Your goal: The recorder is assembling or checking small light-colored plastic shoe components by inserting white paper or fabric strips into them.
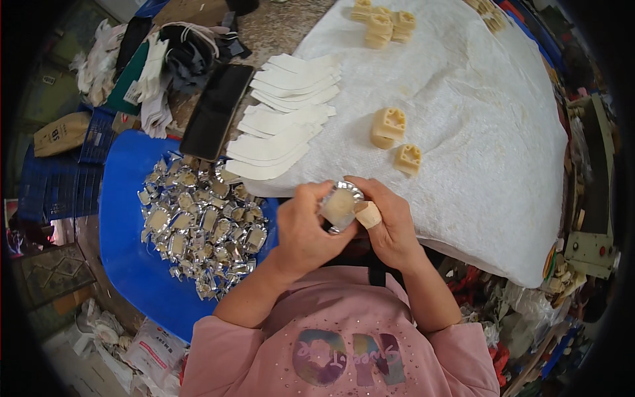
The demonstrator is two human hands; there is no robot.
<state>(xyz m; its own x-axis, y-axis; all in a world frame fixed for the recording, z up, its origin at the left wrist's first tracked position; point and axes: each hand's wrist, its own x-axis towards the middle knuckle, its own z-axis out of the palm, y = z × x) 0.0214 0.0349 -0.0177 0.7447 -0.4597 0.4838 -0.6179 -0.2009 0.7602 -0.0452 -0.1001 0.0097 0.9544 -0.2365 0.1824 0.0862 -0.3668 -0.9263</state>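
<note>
Foil piece (342,206) flat side up, long axis tilted up-right, pinched between left hand (305,228) and right hand (391,228) fingers.

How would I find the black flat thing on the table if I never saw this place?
Start at the big blue plastic tray heaped with shiny silver foil pieces. Just above the heap lies the flat black rectangular phone, slanted, beside the stack of white paper strips. It is the only dark, glossy slab there.
</note>
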